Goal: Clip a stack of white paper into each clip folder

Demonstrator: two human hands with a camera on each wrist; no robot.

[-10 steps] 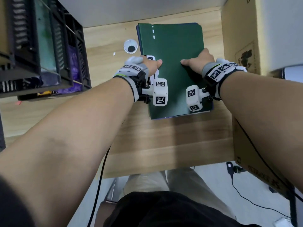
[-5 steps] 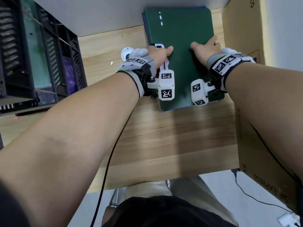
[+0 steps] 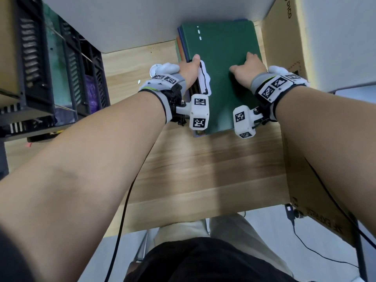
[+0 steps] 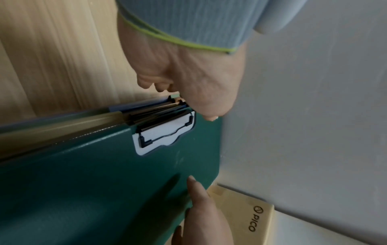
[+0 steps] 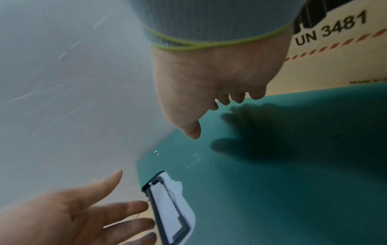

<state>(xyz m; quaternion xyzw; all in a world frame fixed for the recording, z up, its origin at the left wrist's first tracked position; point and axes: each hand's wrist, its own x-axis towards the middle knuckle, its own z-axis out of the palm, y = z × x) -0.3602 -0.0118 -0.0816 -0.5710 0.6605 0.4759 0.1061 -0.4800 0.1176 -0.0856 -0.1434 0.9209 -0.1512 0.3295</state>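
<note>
A stack of clip folders lies at the far side of the wooden table [image 3: 203, 169], its far end against the wall. The dark green folder [image 3: 223, 68] is on top, with orange and blue edges showing beneath. Its black clip [image 3: 203, 78] sits in a white-backed cut-out on the left edge. My left hand [image 3: 190, 72] touches that edge beside the clip [image 5: 169, 203], fingers [image 5: 125, 207] straight. My right hand [image 3: 247, 72] rests on the green cover [image 5: 272, 182] near its right edge, fingers relaxed, holding nothing. In the left wrist view, several folder spines [image 4: 62, 122] show below my left hand [image 4: 188, 79].
A tall cardboard box [image 3: 284, 47] stands tight against the right side of the stack. Black plastic crates [image 3: 40, 68] fill the left. A small white round object [image 3: 154, 69] lies just left of my left hand. A grey wall [image 3: 142, 17] closes the far side.
The folder stack has slid away from me until it meets the wall. Both hands moved forward with it, staying on its left edge and top cover.
</note>
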